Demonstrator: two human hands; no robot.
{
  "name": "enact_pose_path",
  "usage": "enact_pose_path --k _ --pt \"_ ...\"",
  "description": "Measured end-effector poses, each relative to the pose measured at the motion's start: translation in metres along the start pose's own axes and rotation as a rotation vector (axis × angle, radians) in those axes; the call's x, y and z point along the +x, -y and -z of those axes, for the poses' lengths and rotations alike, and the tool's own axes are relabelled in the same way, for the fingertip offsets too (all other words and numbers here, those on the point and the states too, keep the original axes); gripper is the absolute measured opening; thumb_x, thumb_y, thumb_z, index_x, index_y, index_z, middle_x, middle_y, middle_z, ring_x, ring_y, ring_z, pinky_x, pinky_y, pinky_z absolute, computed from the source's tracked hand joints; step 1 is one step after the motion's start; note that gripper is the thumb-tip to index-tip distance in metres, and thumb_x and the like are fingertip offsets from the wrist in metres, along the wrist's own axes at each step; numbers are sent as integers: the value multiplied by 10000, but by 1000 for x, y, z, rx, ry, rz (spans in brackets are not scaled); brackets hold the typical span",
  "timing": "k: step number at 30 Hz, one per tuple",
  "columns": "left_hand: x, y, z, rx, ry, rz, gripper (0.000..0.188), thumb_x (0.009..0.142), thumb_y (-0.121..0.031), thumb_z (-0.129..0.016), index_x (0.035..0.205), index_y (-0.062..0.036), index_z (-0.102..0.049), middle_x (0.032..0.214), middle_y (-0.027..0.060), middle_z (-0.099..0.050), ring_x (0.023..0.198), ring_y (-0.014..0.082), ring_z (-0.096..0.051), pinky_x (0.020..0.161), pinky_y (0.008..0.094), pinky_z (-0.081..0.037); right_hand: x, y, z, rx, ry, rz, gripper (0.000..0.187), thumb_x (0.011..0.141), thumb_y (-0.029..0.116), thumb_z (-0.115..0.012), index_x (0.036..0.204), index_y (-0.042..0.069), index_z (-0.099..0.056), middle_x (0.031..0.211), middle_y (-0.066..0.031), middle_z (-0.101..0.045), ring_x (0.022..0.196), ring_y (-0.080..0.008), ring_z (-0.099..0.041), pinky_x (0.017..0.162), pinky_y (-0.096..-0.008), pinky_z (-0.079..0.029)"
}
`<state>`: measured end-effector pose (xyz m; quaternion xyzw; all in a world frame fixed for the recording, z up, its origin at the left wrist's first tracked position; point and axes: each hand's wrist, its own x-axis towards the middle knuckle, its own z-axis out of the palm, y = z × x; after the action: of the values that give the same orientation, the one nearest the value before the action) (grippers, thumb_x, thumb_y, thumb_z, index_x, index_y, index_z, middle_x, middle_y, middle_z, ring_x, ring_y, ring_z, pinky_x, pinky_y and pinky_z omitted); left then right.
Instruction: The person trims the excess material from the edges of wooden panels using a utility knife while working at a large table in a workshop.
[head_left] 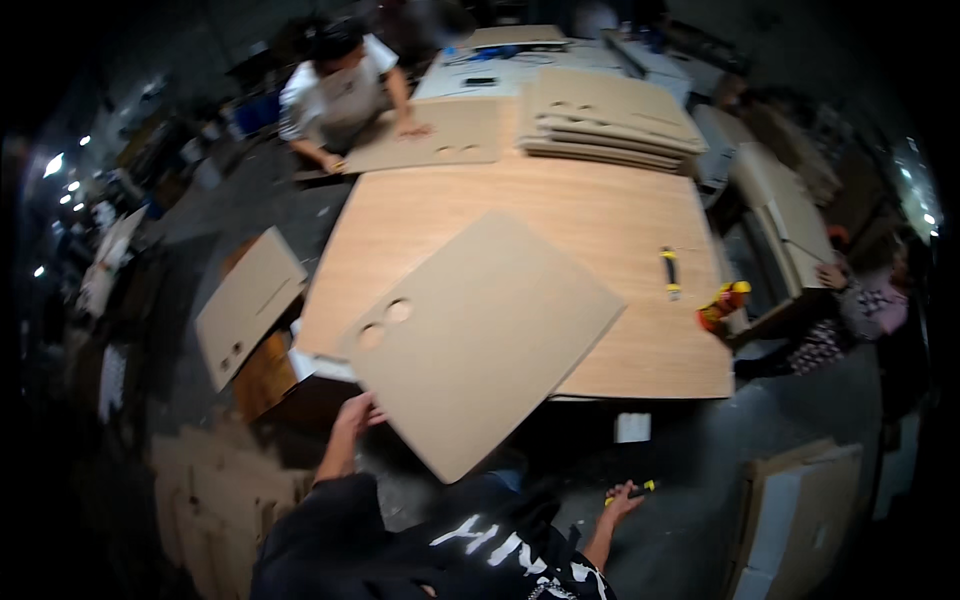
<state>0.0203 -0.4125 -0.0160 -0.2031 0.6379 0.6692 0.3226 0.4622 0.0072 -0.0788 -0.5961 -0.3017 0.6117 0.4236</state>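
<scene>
A broad desk with a pale orange-brown, wood-grained top (600, 215) carries a stack of tan, flat board sheets (610, 122) at its far right. Beside the stack, at the far left, lies a single tan board sheet with two round holes (475, 122). A black-and-yellow, slim utility knife (669, 272) lies near the right edge, well apart from both.

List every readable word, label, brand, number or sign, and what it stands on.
Black top: large white lettering, creased by folds; not copied out.
Yellow-and-black utility knife in the right hand: any marking too small.
Red-and-yellow item by the table: any print too blurred.
Brown two-holed panel by the left hand: no lettering visible.
</scene>
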Motion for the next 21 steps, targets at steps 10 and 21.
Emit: enact_pose_path --k 10,21 --pt "-71 77 -106 -93 337 166 365 1011 -175 -397 1319 10 -462 1324 179 -543 1194 313 -569 981 436 -503 -168 94 -12 151 328 52 226 930 153 -614 1124 63 -540 735 -16 -514 589 -102 -530 543 -248 -491" --pt "-4 32 -46 -229 -33 16 126 891 -87 -595 940 27 -619 811 126 -654 598 201 -644 548 288 -590 -328 415 -157 182 755 1853 204 958 205 -565 1049 22 -562 838 -82 -586 787 -170 -579 802 -328 -495"
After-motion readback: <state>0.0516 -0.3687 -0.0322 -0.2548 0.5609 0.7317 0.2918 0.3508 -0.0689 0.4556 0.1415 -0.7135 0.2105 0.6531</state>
